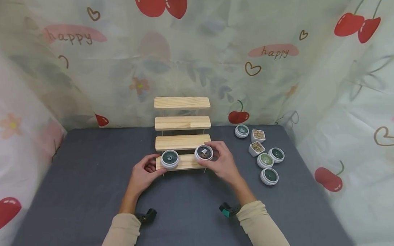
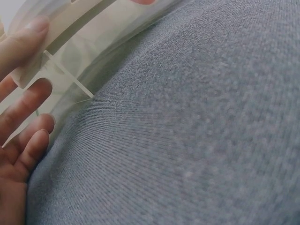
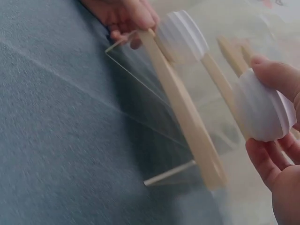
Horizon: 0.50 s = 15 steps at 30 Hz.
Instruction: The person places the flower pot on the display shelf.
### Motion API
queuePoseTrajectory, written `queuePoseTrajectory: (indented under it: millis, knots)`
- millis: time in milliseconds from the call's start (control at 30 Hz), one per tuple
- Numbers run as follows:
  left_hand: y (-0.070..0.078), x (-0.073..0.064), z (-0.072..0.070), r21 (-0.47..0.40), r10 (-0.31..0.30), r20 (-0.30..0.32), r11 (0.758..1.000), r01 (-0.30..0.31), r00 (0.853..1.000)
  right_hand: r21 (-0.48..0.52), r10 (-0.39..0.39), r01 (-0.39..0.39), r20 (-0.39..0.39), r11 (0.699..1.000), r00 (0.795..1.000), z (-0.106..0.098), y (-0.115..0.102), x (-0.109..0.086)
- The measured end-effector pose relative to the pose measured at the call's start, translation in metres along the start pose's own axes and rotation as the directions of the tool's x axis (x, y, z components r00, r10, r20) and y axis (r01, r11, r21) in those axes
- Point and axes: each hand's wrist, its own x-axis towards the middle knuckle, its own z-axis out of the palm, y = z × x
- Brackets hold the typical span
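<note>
Grey table point(image 1: 85, 184); white pot point(image 1: 203, 152) in right hand point(image 1: 223, 163).

Both sleeves point(image 1: 120, 232) are beige, the wrist cameras point(image 1: 149, 216) black, one part teal.

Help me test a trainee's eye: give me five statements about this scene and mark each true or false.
1. The right hand holds a round pot. True.
2. Only three shelves show. False: four wooden boards show.
3. The left hand touches the lowest board. True.
4. Nothing square stands on the table. False: two square pots stand on the table.
5. Another pot sits on the lowest board. True.
</note>
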Motion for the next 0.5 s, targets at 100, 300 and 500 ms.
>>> queuePoseTrajectory:
  millis: [100,300,500]
  knots:
    - [0.0,0.0,0.001,0.008,0.0,0.008,1.0,0.0,1.0,-0.002,-0.011,0.011,-0.002,1.0,1.0,0.007,0.0,0.001]
    - [0.001,0.0,0.0,0.005,-0.004,-0.002,1.0,0.004,1.0,-0.02,0.007,-0.007,-0.007,1.0,1.0,0.018,0.004,0.0]
    - [-0.001,-0.001,0.0,-0.001,0.0,0.004,1.0,0.0,1.0,-0.019,-0.01,0.01,-0.01,1.0,1.0,0.027,0.009,-0.004]
